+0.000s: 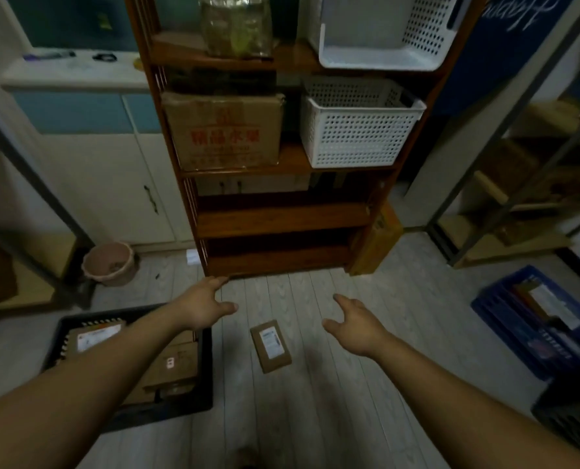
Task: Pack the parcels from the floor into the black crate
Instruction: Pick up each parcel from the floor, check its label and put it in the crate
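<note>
One brown parcel (270, 345) lies flat on the floor (319, 404), label up, just to the right of the black crate (205, 374), which already holds several parcels (173, 363). Both hands are released and hold nothing: the left hand (204, 308) is stretched out above the far corner of the crate, and the right hand (358, 330) is spread to the right of the parcel. The step in hand seems to be to pick this parcel up. I think it is best to bring the right hand down on its long edges, thumb on one side and fingers on the other, and lift it level. Then it should go flat onto the parcels in the crate, where the stack looks lowest, so nothing slides.
</note>
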`<action>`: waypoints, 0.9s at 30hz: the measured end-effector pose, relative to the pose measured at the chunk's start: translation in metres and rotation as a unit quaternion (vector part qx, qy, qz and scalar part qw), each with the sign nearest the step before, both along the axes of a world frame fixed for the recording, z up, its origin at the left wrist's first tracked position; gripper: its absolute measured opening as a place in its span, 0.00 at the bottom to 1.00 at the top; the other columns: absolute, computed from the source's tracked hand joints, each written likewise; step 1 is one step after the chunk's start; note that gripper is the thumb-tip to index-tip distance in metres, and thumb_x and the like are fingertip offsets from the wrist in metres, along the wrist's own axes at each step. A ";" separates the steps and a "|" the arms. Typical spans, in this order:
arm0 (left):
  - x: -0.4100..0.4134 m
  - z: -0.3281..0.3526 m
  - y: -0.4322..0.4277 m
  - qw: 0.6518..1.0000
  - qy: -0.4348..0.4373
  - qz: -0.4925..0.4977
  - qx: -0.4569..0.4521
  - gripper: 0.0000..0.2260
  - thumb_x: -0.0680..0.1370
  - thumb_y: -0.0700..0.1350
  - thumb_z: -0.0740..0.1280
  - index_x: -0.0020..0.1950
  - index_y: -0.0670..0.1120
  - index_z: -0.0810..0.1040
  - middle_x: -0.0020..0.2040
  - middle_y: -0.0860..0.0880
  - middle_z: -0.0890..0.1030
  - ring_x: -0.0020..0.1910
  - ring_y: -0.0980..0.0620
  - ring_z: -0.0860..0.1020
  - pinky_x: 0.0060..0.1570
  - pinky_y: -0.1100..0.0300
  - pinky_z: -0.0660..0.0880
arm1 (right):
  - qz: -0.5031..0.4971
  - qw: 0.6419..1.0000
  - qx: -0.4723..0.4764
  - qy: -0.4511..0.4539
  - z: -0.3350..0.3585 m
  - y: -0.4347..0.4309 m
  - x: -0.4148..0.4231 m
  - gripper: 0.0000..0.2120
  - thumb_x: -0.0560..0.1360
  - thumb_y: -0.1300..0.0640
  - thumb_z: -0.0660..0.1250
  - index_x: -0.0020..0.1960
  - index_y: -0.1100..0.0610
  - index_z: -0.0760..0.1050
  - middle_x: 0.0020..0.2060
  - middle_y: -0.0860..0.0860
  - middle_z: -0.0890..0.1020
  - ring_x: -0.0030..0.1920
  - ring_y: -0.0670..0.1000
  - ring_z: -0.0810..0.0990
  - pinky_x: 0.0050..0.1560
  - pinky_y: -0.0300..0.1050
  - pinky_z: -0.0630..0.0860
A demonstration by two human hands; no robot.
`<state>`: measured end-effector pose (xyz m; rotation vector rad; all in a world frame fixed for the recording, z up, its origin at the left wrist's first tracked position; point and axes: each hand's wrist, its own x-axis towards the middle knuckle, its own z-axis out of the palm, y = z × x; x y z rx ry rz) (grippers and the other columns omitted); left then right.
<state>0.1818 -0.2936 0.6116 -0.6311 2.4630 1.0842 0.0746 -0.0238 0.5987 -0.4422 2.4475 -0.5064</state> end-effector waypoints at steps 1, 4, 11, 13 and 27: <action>-0.010 -0.014 -0.004 1.000 -0.012 0.011 0.004 0.34 0.74 0.55 0.68 0.76 0.50 0.57 0.76 0.47 0.59 0.70 0.46 0.66 0.70 0.47 0.65 | 0.001 1.000 0.004 -0.015 -0.009 0.000 -0.008 0.34 0.78 0.45 0.62 0.78 0.53 0.51 0.76 0.54 0.56 0.74 0.56 0.60 0.71 0.47 0.60; -0.035 -0.060 -0.010 0.997 -0.067 0.044 0.010 0.35 0.74 0.54 0.68 0.76 0.49 0.55 0.76 0.45 0.57 0.69 0.44 0.67 0.68 0.47 0.66 | 0.005 0.999 0.015 -0.051 -0.042 0.000 -0.036 0.34 0.78 0.45 0.62 0.78 0.53 0.52 0.75 0.55 0.58 0.73 0.55 0.61 0.70 0.45 0.60; -0.056 -0.190 0.001 0.977 -0.143 0.149 0.059 0.32 0.77 0.52 0.65 0.77 0.47 0.56 0.75 0.42 0.59 0.70 0.42 0.65 0.68 0.52 0.64 | 0.056 0.992 0.043 -0.109 -0.171 -0.022 -0.094 0.34 0.78 0.45 0.61 0.78 0.53 0.50 0.76 0.55 0.56 0.74 0.54 0.59 0.71 0.45 0.57; -0.063 -0.240 0.011 0.974 -0.150 0.165 0.036 0.32 0.77 0.53 0.65 0.77 0.48 0.55 0.76 0.43 0.57 0.72 0.42 0.62 0.68 0.53 0.62 | 0.081 0.988 0.053 -0.122 -0.224 -0.029 -0.108 0.33 0.79 0.45 0.60 0.78 0.53 0.50 0.76 0.56 0.57 0.74 0.56 0.60 0.71 0.46 0.59; -0.116 -0.655 0.051 0.921 -0.133 0.343 0.128 0.35 0.76 0.46 0.67 0.77 0.46 0.52 0.76 0.43 0.58 0.73 0.43 0.62 0.66 0.55 0.64 | 0.079 0.979 0.043 -0.181 -0.641 -0.085 -0.154 0.32 0.78 0.48 0.64 0.76 0.56 0.56 0.71 0.57 0.66 0.68 0.58 0.69 0.61 0.48 0.69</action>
